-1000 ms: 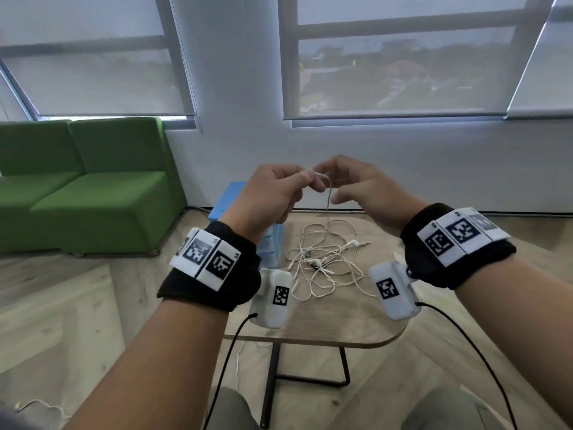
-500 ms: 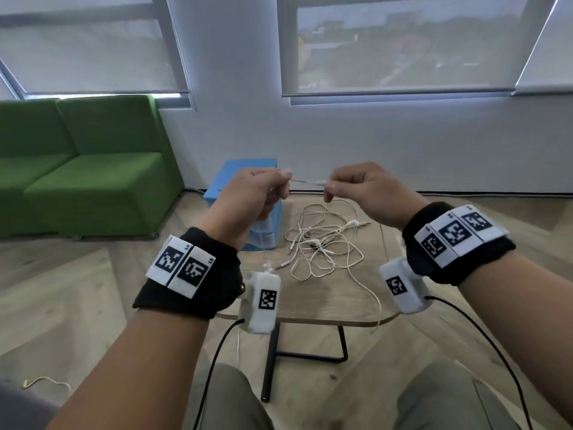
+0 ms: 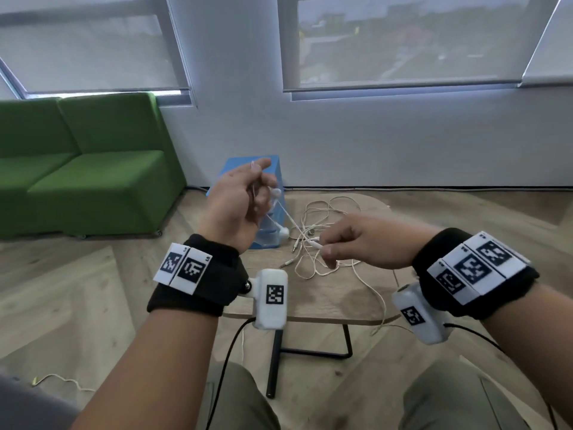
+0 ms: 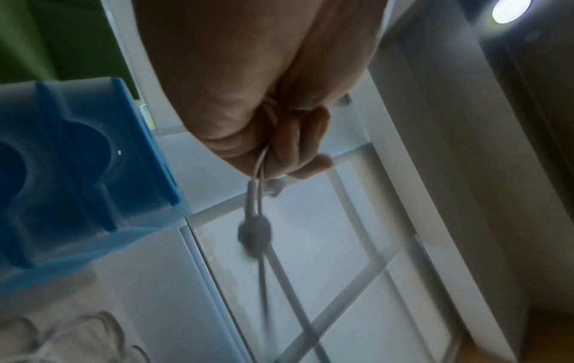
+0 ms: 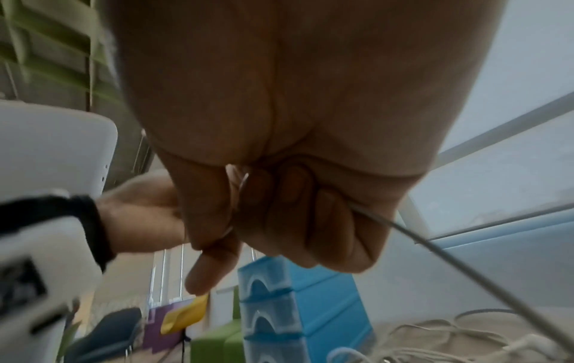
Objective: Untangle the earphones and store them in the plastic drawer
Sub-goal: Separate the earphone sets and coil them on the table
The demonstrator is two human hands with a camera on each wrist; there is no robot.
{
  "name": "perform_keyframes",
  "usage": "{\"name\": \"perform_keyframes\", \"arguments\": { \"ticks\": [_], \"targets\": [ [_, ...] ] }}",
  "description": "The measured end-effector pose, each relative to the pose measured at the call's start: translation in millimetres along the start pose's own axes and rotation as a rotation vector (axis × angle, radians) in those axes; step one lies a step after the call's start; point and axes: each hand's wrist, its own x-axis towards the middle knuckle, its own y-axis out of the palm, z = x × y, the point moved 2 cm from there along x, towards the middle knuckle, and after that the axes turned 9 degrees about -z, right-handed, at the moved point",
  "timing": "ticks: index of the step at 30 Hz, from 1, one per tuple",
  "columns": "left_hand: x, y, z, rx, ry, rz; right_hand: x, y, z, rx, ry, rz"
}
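Your white earphones (image 3: 322, 243) lie tangled on the table, one strand lifted; blue plastic drawer (image 3: 273, 218) stands beside them, shut.

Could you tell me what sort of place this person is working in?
Probably an office lounge or break-out area: a green sofa stands against the wall under large windows with roller blinds, and a small wooden side table on thin black legs stands on wood-look flooring.
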Motion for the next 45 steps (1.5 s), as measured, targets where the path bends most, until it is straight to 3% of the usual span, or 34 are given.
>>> {"name": "perform_keyframes", "arguments": {
  "ticks": [6,13,17,20,24,27,29,34,36,40,45],
  "targets": [
    [-6.9,1.7,3.2,-0.103,-0.077,0.065,-6.5,-12.8,18.4,0.141,-0.078,0.01],
    [-16.7,16.3,15.0,0.037,-0.039,0.166,-7.1,-38.4,33.6,0.17,-0.111,-0.046],
    [-16.7,16.2,5.4,-0.15,-0.011,0.095,-5.3,-37.0,27.6,-0.045,-0.014,0.048],
    [-21.3,20.8,1.9,-0.131,0.008,0.073,-4.5,-27.8,18.9,-0.179,0.105,0.102],
    [-27.0,29.5,4.0,-0.113,0.017,0.101,0.9,-20.8,8.6,-0.261,0.168,0.09],
    [-22.2,28.6,2.8,-0.101,0.023,0.138,3.3,-25.3,0.9,-0.23,0.188,-0.002],
    [-18.4,29.3,3.3,-0.107,0.02,0.159,2.7,-31.4,2.4,-0.15,0.162,-0.026],
    [-10.3,31.0,17.2,-0.041,0.054,0.132,-0.3,-40.3,24.1,0.041,-0.017,0.096],
    [-9.0,30.0,25.1,0.089,0.09,0.158,1.0,-47.1,30.3,0.124,-0.069,0.035],
    [-17.0,22.4,34.3,0.302,0.127,0.327,8.1,-65.0,26.6,0.231,-0.086,-0.295],
    [-32.0,16.8,32.5,0.328,0.009,0.376,14.3,-44.3,2.9,0.303,-0.028,-0.477]
  ]
}}
